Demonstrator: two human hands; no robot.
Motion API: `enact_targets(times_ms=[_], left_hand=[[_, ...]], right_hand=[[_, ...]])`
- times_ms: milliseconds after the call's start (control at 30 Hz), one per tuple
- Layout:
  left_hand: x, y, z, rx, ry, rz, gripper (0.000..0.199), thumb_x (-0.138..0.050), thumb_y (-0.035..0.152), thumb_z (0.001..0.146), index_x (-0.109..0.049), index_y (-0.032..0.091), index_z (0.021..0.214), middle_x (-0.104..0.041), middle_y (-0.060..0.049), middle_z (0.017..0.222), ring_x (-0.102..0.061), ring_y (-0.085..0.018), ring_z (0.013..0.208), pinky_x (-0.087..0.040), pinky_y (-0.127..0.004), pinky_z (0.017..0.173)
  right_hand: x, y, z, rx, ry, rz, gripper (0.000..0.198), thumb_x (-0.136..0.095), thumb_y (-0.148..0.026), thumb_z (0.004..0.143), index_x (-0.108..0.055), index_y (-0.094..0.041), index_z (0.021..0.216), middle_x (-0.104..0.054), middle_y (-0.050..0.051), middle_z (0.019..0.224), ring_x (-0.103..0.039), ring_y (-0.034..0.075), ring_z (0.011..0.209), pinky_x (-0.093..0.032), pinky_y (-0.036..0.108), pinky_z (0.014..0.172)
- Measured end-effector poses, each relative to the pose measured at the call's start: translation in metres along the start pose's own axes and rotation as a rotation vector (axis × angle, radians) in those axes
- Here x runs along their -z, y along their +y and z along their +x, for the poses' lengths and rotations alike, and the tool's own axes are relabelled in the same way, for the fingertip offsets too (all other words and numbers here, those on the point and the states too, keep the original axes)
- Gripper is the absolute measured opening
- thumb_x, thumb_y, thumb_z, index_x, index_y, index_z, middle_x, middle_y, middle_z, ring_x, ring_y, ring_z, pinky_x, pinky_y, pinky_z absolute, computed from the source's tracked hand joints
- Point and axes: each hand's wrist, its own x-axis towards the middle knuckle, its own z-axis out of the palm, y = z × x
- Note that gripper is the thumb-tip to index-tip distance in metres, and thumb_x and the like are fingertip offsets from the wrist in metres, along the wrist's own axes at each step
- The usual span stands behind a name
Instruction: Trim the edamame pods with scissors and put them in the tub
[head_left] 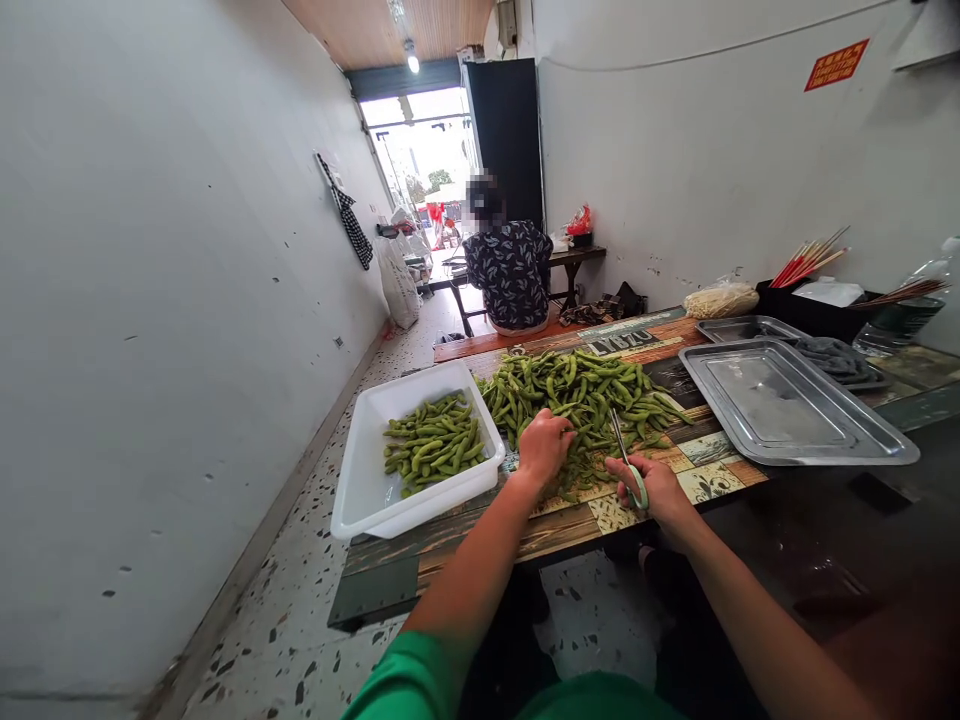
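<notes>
A heap of green soybean pods (577, 385) is spread over the patterned wooden table (555, 530). My left hand (546, 445) is closed at the near edge of the heap, its fingertips pinched on what looks like a soybean pod, mostly hidden by the fingers. In my right hand (656, 490) is a pair of scissors (637, 488) with pale green handles, the blades pointing up and away toward the pods. Small green trimmings lie between the hands. To the left, a white plastic tub (367, 430) holds more pods.
Right of the heap lies a shallow metal tray (795, 400); behind it are a second tray with grey stuff, a black box of skewers (787, 295) and a bag of pale noodle-like strands (720, 298). Ahead, a person (510, 275) sits facing away on a bench.
</notes>
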Motion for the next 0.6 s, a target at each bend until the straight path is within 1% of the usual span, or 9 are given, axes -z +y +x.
enact_targets(times_ms=[67, 167, 233, 267, 333, 433, 467, 533, 600], left_hand=[[0.001, -0.001, 0.001, -0.058, 0.115, -0.117, 0.017, -0.06, 0.033, 0.084, -0.071, 0.021, 0.086, -0.061, -0.006, 0.091, -0.057, -0.016, 0.083, -0.043, -0.026, 0.075], [0.001, 0.0, 0.002, -0.129, 0.302, -0.306, 0.017, -0.056, 0.032, 0.087, -0.068, 0.019, 0.085, -0.064, -0.005, 0.089, -0.057, -0.015, 0.082, -0.042, -0.025, 0.075], [0.0, 0.002, 0.002, -0.112, 0.342, -0.435, 0.019, -0.053, 0.033, 0.089, -0.065, 0.019, 0.084, -0.065, -0.003, 0.082, -0.056, -0.013, 0.074, -0.041, -0.024, 0.071], [-0.001, 0.002, 0.002, -0.092, 0.324, -0.504, 0.021, -0.051, 0.034, 0.09, -0.064, 0.019, 0.084, -0.065, -0.002, 0.077, -0.054, -0.012, 0.068, -0.041, -0.023, 0.068], [-0.003, 0.003, 0.003, -0.057, 0.244, -0.643, 0.024, -0.049, 0.037, 0.09, -0.062, 0.018, 0.082, -0.062, 0.0, 0.067, -0.049, -0.01, 0.059, -0.039, -0.022, 0.062], [-0.008, 0.001, 0.005, -0.006, 0.097, -0.833, 0.028, -0.048, 0.04, 0.089, -0.062, 0.016, 0.081, -0.056, 0.002, 0.06, -0.043, -0.009, 0.053, -0.036, -0.021, 0.057], [-0.01, 0.0, 0.005, 0.027, 0.042, -0.886, 0.028, -0.048, 0.039, 0.088, -0.063, 0.016, 0.085, -0.056, 0.002, 0.061, -0.04, -0.008, 0.051, -0.034, -0.021, 0.054], [-0.013, -0.001, 0.006, 0.099, -0.082, -0.985, 0.028, -0.051, 0.036, 0.086, -0.063, 0.015, 0.1, -0.059, 0.001, 0.067, -0.034, -0.006, 0.046, -0.028, -0.02, 0.048], [-0.014, 0.0, 0.005, 0.15, -0.176, -1.067, 0.036, -0.056, 0.033, 0.082, -0.06, 0.014, 0.112, -0.062, 0.0, 0.073, -0.031, -0.004, 0.043, -0.024, -0.02, 0.044]], right_hand=[[0.0, 0.0, 0.0, -0.005, -0.002, -0.003, 0.043, -0.074, -0.056, 0.061, -0.056, -0.018, 0.07, -0.055, -0.003, 0.048, -0.05, 0.01, 0.038, -0.03, 0.019, 0.033], [0.0, 0.0, 0.001, -0.02, -0.013, -0.011, 0.043, -0.075, -0.055, 0.061, -0.054, -0.018, 0.069, -0.055, -0.003, 0.048, -0.05, 0.01, 0.039, -0.03, 0.018, 0.034], [0.001, 0.001, 0.001, -0.035, -0.019, -0.015, 0.043, -0.075, -0.054, 0.061, -0.053, -0.019, 0.069, -0.055, -0.004, 0.049, -0.05, 0.01, 0.039, -0.029, 0.018, 0.033], [0.001, 0.001, 0.002, -0.041, -0.02, -0.016, 0.042, -0.075, -0.054, 0.062, -0.052, -0.019, 0.069, -0.055, -0.004, 0.049, -0.05, 0.01, 0.039, -0.028, 0.018, 0.033], [0.001, 0.0, 0.002, -0.041, -0.026, -0.026, 0.041, -0.075, -0.052, 0.062, -0.053, -0.019, 0.07, -0.055, -0.004, 0.049, -0.05, 0.01, 0.04, -0.03, 0.018, 0.034], [0.002, -0.004, 0.002, -0.014, -0.047, -0.057, 0.039, -0.075, -0.051, 0.063, -0.055, -0.019, 0.071, -0.055, -0.004, 0.048, -0.049, 0.01, 0.04, -0.033, 0.02, 0.036], [0.002, -0.006, 0.002, -0.004, -0.055, -0.071, 0.039, -0.075, -0.052, 0.063, -0.056, -0.018, 0.071, -0.055, -0.004, 0.047, -0.049, 0.01, 0.04, -0.034, 0.02, 0.037], [0.002, -0.01, 0.003, 0.011, -0.07, -0.098, 0.039, -0.074, -0.053, 0.063, -0.057, -0.018, 0.071, -0.054, -0.004, 0.046, -0.048, 0.01, 0.04, -0.037, 0.021, 0.039], [0.003, -0.014, 0.004, 0.028, -0.085, -0.126, 0.039, -0.074, -0.053, 0.063, -0.058, -0.018, 0.071, -0.054, -0.005, 0.047, -0.048, 0.011, 0.04, -0.039, 0.022, 0.041]])
